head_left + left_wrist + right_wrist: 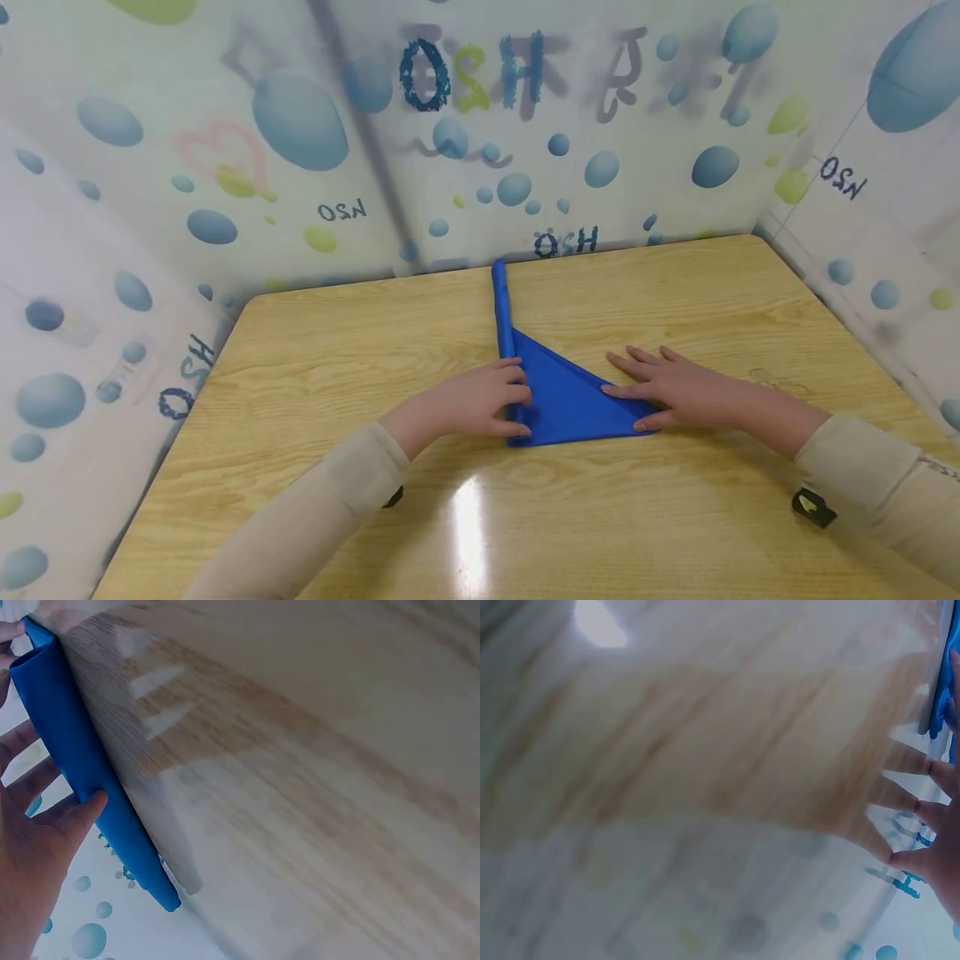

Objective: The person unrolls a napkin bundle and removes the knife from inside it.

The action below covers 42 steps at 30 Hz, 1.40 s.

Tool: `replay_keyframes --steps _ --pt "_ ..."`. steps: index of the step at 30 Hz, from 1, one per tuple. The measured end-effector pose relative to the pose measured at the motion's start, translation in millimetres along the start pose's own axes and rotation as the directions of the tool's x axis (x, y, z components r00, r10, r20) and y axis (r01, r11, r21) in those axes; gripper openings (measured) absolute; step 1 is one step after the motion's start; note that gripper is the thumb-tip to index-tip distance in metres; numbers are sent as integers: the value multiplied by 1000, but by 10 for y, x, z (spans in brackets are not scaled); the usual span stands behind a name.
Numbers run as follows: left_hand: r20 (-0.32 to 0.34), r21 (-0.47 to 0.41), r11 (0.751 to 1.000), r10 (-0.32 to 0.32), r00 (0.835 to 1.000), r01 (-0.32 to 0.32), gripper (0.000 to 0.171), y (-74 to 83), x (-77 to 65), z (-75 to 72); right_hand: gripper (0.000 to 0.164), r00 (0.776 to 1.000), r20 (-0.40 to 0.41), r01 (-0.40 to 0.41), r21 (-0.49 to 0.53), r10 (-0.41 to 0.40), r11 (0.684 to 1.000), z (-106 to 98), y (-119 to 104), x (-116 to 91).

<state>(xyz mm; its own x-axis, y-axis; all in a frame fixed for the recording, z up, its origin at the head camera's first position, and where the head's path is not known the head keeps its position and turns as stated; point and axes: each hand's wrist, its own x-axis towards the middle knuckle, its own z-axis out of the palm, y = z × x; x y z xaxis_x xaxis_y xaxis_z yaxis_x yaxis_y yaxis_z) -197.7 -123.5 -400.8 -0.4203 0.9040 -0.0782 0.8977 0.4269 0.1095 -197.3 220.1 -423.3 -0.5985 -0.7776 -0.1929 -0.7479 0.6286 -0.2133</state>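
Note:
A blue cloth (566,400) lies on the table, its left side rolled into a narrow tube that extends past the rest toward the far edge. The flat part tapers to a corner at the right. My left hand (480,402) curls its fingers over the roll near its front end. In the left wrist view, the left thumb (91,810) lies along the rolled tube (82,750). My right hand (663,390) has its fingers spread, fingertips resting on the cloth's right corner and on the wood beyond. In the right wrist view only a strip of blue shows beside the right hand (941,817).
The wooden table (337,358) meets a wall (450,192) printed with blue and green bubbles and letters at the back. Side walls stand left and right. A small black device (813,507) hangs under the right sleeve.

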Motion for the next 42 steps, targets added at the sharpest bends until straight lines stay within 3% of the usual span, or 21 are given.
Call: replay_keyframes --steps 4,11,14,26,34,42 --pt "-3 -6 1000 -29 1000 29 31 -3 -48 6 70 1000 -6 7 -1 -7 1000 -4 -9 -2" --pt "92 -52 995 -85 992 90 36 -1 -118 11 70 1000 -9 10 5 -10 1000 -8 -17 -3" --pt "103 -61 993 -99 990 105 34 1 -141 10 70 1000 -12 10 4 -10 1000 -1 -8 -3" --pt "3 22 998 -62 998 62 26 -12 -250 42 69 1000 -14 12 12 -12 1000 -14 -25 -13" --pt "-19 -26 997 -67 998 67 14 -40 -360 67 70 1000 -13 12 5 -12 1000 -2 -13 -9" --pt "-61 -61 997 -53 997 49 12 -41 -459 57 69 1000 -16 14 5 -14 1000 -5 -18 -12"
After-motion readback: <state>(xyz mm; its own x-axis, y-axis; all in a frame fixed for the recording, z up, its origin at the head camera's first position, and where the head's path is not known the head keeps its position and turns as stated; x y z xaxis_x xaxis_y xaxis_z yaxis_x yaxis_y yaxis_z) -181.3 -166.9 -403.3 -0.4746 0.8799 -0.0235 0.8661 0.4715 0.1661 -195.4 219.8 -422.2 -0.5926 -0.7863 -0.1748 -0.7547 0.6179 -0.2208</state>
